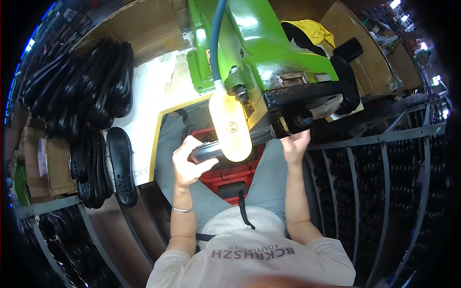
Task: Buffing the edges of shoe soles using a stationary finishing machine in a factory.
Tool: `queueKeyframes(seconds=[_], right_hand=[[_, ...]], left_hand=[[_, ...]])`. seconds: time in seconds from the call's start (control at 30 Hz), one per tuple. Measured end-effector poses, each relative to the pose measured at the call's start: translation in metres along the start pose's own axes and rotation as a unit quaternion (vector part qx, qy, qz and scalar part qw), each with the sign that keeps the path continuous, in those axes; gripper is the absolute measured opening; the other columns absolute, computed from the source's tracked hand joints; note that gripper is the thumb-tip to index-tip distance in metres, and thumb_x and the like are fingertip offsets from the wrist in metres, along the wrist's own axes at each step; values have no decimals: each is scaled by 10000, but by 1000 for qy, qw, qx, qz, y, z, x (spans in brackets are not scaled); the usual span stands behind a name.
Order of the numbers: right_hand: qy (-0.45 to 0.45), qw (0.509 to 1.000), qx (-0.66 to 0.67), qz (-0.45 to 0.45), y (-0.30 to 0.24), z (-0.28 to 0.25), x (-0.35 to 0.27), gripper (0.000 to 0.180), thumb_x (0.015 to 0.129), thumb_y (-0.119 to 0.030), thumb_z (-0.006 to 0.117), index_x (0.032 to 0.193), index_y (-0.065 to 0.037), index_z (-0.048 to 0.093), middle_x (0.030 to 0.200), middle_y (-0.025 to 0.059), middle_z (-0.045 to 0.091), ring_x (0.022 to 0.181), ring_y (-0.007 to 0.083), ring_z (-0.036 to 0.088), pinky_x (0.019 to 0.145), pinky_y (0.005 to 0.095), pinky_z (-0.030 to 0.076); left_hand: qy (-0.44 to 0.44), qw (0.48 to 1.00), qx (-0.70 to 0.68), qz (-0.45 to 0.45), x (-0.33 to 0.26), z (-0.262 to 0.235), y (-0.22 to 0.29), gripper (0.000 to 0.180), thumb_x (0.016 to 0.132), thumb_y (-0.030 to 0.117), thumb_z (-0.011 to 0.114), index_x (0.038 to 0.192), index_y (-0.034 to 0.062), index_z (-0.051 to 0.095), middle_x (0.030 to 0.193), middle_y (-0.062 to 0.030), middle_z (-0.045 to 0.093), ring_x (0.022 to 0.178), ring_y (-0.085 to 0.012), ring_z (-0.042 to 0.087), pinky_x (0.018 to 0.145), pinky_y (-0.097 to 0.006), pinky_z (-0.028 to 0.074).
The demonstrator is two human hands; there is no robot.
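Sole [207, 152], long axis running left to right, was clamped at its left end by the left hand [188, 165], while the right hand [295, 144] gripped its far end under the green machine [259, 53].

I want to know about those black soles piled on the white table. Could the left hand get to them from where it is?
Probably yes. The left hand holds a black sole, so its grip is busy, but the stacked soles lie on its own side with nothing between.
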State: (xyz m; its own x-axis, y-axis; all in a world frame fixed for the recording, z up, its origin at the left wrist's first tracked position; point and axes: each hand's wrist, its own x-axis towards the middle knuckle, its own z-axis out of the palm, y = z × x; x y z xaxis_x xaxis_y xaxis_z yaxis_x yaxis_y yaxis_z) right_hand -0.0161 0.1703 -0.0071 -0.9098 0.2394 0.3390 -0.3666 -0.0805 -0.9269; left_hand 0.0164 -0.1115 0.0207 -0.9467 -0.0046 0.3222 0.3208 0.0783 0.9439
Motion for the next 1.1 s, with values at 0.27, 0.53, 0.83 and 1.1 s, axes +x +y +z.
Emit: queueKeyframes(seconds=[0.27, 0.53, 0.83, 1.1], right_hand=[[-9, 995, -63, -76, -10, 56, -22, 819, 606, 48, 856, 1308, 70, 434, 1139, 117, 613, 988, 176, 615, 846, 299, 531], [14, 926, -259, -275, -19, 84, -23, 629, 563, -75, 890, 1110, 71, 615, 1067, 179, 663, 924, 310, 658, 813, 374, 534], [21, 956, -235, -173, 15, 61, -41, 588, 645, -39, 843, 1151, 110, 583, 1099, 227, 644, 997, 329, 646, 883, 378, 511], [-12, 889, 313, 334, 107, 13, -91, 592, 857, -135, 702, 1361, -39, 407, 1304, 129, 514, 1203, 256, 511, 991, 437, 459]], left_hand=[[15, 997, -51, -57, -18, -61, -23, 442, 610, 190, 893, 835, -6, 567, 806, -9, 506, 728, -102, 460, 652, -233, 376], [-100, 975, 176, -95, -21, -66, -62, 373, 621, 154, 854, 868, 17, 611, 843, -79, 633, 822, -201, 604, 759, -335, 466], [38, 994, 100, 19, -5, 69, -36, 290, 720, 65, 767, 983, 7, 659, 932, -139, 682, 812, -271, 657, 773, -333, 520], [93, 987, -114, -64, -36, 111, -73, 380, 787, -36, 732, 1121, -31, 551, 1050, -102, 624, 965, -178, 608, 882, -298, 490]])
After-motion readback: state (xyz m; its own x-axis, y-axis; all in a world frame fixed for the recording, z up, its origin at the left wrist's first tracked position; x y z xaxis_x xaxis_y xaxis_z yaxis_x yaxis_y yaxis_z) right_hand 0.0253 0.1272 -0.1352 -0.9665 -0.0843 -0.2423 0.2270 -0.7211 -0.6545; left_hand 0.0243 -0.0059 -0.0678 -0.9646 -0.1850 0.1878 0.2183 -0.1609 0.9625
